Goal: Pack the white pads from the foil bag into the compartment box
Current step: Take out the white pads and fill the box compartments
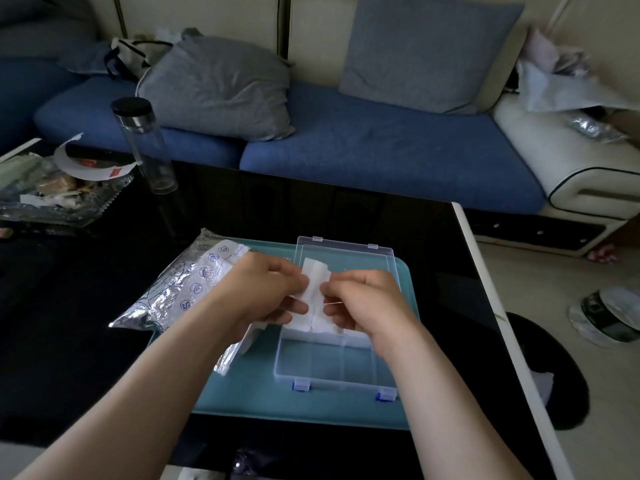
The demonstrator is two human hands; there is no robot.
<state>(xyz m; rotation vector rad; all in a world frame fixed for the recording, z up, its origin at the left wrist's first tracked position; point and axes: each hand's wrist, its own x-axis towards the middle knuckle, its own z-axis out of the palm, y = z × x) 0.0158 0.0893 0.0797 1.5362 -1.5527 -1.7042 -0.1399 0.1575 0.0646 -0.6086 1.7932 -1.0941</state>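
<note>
A white pad (314,289) is held above the open clear compartment box (332,370), which stands on a teal mat (242,393). My left hand (266,289) pinches the pad's left edge and my right hand (367,303) pinches its right edge. More white pads (313,325) lie in the box's far compartments below my hands. The box's clear lid (349,252) lies open behind it. The silver foil bag (187,285) with blue printing lies left of the box, partly under my left forearm, with white pads showing at its mouth (254,336).
A tall clear bottle (145,147) with a black cap stands at the back left of the black table (69,341). A clear tray of clutter (52,188) sits at the far left. A blue sofa (381,147) runs behind. The table's white right edge (491,323) borders the floor.
</note>
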